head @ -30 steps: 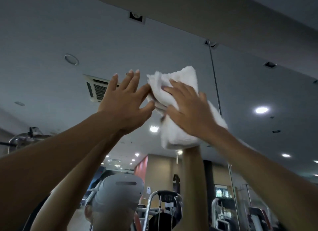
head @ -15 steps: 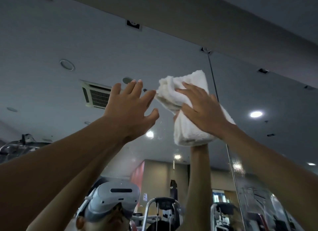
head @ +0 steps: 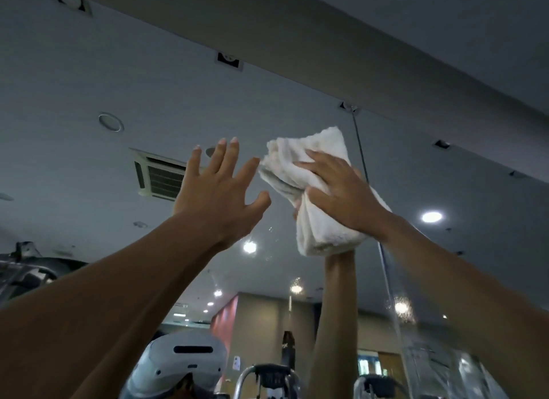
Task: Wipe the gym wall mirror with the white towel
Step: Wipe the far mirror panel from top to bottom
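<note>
Right hand (head: 341, 196) presses white towel (head: 318, 229) high on mirror (head: 89, 175), fingers flat; left hand (head: 217, 196) spread, empty; speckles (head: 401, 309) below look unwiped.

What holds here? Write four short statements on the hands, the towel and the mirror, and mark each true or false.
1. The right hand presses the white towel against the mirror. True.
2. The left hand grips a corner of the white towel. False: its fingers are spread straight and it holds nothing.
3. The white towel is spread out flat in a single layer. False: it is bunched into folds under the right hand.
4. A headset shows reflected low in the mirror. True.
</note>
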A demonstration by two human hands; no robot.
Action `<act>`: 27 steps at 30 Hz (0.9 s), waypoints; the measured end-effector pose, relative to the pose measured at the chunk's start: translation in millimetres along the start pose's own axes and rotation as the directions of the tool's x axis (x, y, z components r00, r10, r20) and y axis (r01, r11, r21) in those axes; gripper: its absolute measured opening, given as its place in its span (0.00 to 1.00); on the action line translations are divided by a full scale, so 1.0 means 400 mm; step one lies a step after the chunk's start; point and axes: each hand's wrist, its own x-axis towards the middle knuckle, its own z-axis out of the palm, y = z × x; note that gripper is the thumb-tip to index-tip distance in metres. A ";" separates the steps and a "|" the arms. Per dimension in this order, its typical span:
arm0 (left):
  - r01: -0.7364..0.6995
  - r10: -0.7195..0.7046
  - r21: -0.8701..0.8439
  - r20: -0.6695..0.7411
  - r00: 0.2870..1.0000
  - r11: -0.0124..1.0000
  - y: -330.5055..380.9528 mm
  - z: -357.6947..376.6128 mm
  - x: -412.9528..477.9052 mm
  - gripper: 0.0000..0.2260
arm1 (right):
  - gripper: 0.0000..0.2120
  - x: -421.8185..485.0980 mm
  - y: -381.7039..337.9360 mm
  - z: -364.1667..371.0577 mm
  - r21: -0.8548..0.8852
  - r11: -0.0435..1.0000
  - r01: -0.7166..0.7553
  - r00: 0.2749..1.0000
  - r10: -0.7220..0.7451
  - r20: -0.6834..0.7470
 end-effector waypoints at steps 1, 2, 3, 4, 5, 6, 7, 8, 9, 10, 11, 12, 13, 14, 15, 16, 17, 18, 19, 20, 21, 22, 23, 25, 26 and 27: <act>0.007 -0.007 0.001 0.002 1.000 1.000 0.002 0.003 0.002 0.40 | 0.30 -0.003 0.034 -0.014 0.006 1.000 -0.012 1.000 0.012 -0.001; 0.008 -0.008 0.001 0.004 1.000 1.000 0.003 0.005 0.001 0.40 | 0.29 0.010 0.068 -0.023 0.002 0.996 -0.084 0.996 0.084 -0.023; 0.007 -0.007 -0.001 0.003 1.000 1.000 0.005 0.004 0.001 0.40 | 0.26 0.040 0.094 -0.030 0.006 0.980 -0.199 0.978 0.199 -0.058; 0.005 -0.005 0.003 0.008 1.000 1.000 0.007 0.002 -0.001 0.40 | 0.23 0.082 0.102 -0.032 0.024 0.945 -0.325 0.940 0.326 -0.103; 0.003 -0.003 0.008 0.016 1.000 1.000 0.008 0.001 -0.002 0.40 | 0.21 0.125 0.092 -0.030 0.041 0.896 -0.443 0.883 0.444 -0.151; 0.003 -0.003 0.006 0.019 1.000 1.000 0.007 0.001 -0.001 0.40 | 0.21 0.168 0.076 -0.019 0.034 0.841 -0.541 0.822 0.536 -0.192; 0.006 -0.006 0.001 0.019 1.000 1.000 0.005 0.000 0.000 0.40 | 0.21 0.206 0.049 -0.004 0.006 0.794 -0.608 0.773 0.594 -0.222; 0.007 -0.007 -0.002 0.017 1.000 1.000 0.003 0.000 0.000 0.40 | 0.23 0.231 0.018 0.008 -0.020 0.777 -0.629 0.758 0.608 -0.238; 0.007 -0.007 -0.001 0.014 1.000 1.000 0.003 0.000 -0.002 0.40 | 0.23 0.240 -0.013 0.016 -0.040 0.806 -0.590 0.789 0.566 -0.240; 0.006 -0.006 0.001 0.012 1.000 1.000 0.002 0.000 -0.002 0.41 | 0.23 0.236 -0.036 0.025 -0.060 0.867 -0.494 0.853 0.470 -0.225; 0.005 -0.005 0.002 0.012 1.000 1.000 0.002 0.000 -0.003 0.41 | 0.23 0.217 -0.051 0.029 -0.080 0.933 -0.351 0.924 0.332 -0.189; 0.003 -0.003 0.003 0.014 1.000 1.000 0.002 0.001 -0.002 0.42 | 0.25 0.186 -0.056 0.023 -0.074 0.979 -0.192 0.973 0.180 -0.142; 0.005 -0.005 0.003 0.015 1.000 1.000 0.003 0.000 -0.004 0.42 | 0.27 0.152 -0.052 0.013 -0.045 0.998 -0.050 0.995 0.046 -0.093; 0.009 -0.009 0.003 0.013 1.000 1.000 0.004 0.000 -0.006 0.42 | 0.30 0.121 -0.034 0.002 -0.007 0.999 0.045 0.998 -0.045 -0.051; 0.012 -0.012 0.001 0.010 1.000 1.000 0.005 -0.001 -0.007 0.41 | 0.31 0.096 -0.008 -0.009 0.002 0.997 0.081 0.996 -0.081 -0.031; 0.013 -0.013 -0.003 0.009 1.000 1.000 0.006 -0.002 -0.006 0.41 | 0.31 0.083 0.024 -0.015 -0.013 0.999 0.051 0.998 -0.051 -0.031; 0.016 -0.016 -0.009 0.009 1.000 1.000 0.006 -0.002 -0.007 0.41 | 0.30 0.084 0.050 -0.015 -0.033 0.999 -0.041 0.998 0.039 -0.050; 0.019 -0.019 -0.014 0.010 1.000 1.000 0.005 -0.002 -0.008 0.41 | 0.27 0.099 0.065 -0.010 -0.037 0.984 -0.176 0.981 0.172 -0.091; 0.023 -0.023 -0.019 0.010 1.000 1.000 0.005 -0.003 -0.011 0.40 | 0.24 0.124 0.061 -0.002 -0.035 0.946 -0.322 0.937 0.313 -0.153; 0.028 -0.028 -0.023 0.009 1.000 0.999 0.006 -0.004 -0.014 0.40 | 0.21 0.154 0.043 0.009 -0.043 0.890 -0.453 0.875 0.435 -0.214; 0.032 -0.032 -0.029 0.006 0.999 0.999 0.008 -0.004 -0.017 0.40 | 0.20 0.184 0.014 0.021 -0.067 0.829 -0.555 0.813 0.524 -0.252; 0.037 -0.037 -0.034 0.002 0.999 0.999 0.010 -0.004 -0.024 0.39 | 0.20 0.209 -0.022 0.033 -0.091 0.784 -0.615 0.775 0.578 -0.255; 0.038 -0.038 -0.041 -0.008 0.999 0.998 0.012 -0.004 -0.032 0.39 | 0.21 0.224 -0.057 0.042 -0.111 0.783 -0.612 0.780 0.574 -0.249; 0.036 -0.037 -0.057 -0.024 0.999 0.998 0.011 -0.005 -0.047 0.39 | 0.23 0.220 -0.118 0.050 -0.132 0.879 -0.458 0.877 0.422 -0.230; 0.039 -0.041 -0.067 -0.025 0.999 0.997 0.010 -0.006 -0.051 0.40 | 0.23 0.203 -0.135 0.050 -0.139 0.929 -0.344 0.929 0.314 -0.196; 0.051 -0.053 -0.075 -0.026 0.998 0.996 0.010 -0.007 -0.055 0.41 | 0.23 0.179 -0.143 0.044 -0.137 0.967 -0.213 0.971 0.194 -0.140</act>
